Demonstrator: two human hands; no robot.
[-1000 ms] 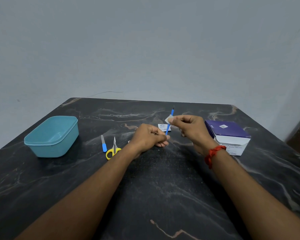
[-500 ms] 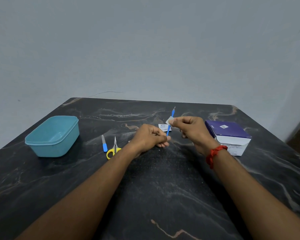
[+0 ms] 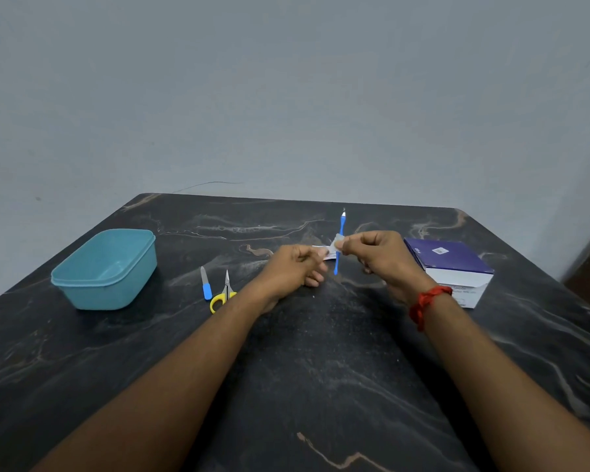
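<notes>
Teal tub (image 3: 104,267) at 10 o'clock on table (image 3: 321,369). Nail file (image 3: 205,287) and yellow scissors (image 3: 223,294) at tub's 3. Left hand (image 3: 293,267): fingers curled, can't tell if it's gripping anything. Blue manicure stick (image 3: 340,233) at its 3, near-upright above the table, pinched through white wipe (image 3: 338,246) by right hand (image 3: 378,258). Purple box (image 3: 450,264) at 2 o'clock.
</notes>
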